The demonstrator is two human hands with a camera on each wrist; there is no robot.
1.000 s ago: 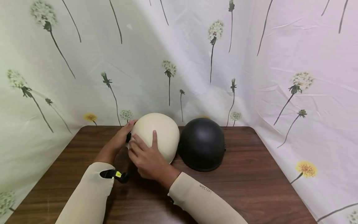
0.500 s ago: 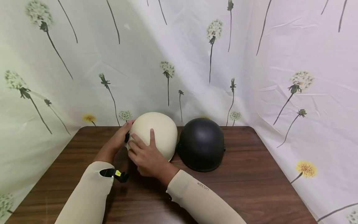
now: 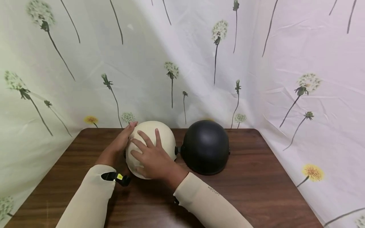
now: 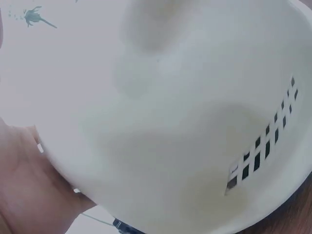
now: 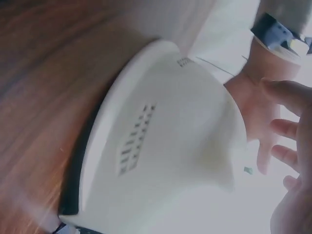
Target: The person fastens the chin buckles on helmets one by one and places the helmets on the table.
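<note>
A cream helmet (image 3: 167,141) stands dome up on the table, left of a matte black helmet (image 3: 206,147). My left hand (image 3: 121,141) lies along its left side, fingers pointing away from me. Over the near face of the dome my right hand (image 3: 156,161) spreads its fingers. A checkered patch of dark marks (image 4: 263,141) runs near the helmet's edge in the left wrist view. The right wrist view shows the helmet from the side, with a similar patch (image 5: 136,139) and a dark lower edge (image 5: 73,183). A small black fitting (image 3: 177,150) sits at its right side, toward the black helmet.
The brown wood-grain table (image 3: 242,193) carries both helmets. Behind and beside it hangs a white dandelion-print cloth (image 3: 196,63), close to the table's back edge. A black device with a yellow label (image 3: 120,177) is strapped to my left wrist.
The cream helmet has turned and come slightly left and toward me, uncovering a black fitting on its right. My right fingers spread further over the dome. The black helmet stays put.
</note>
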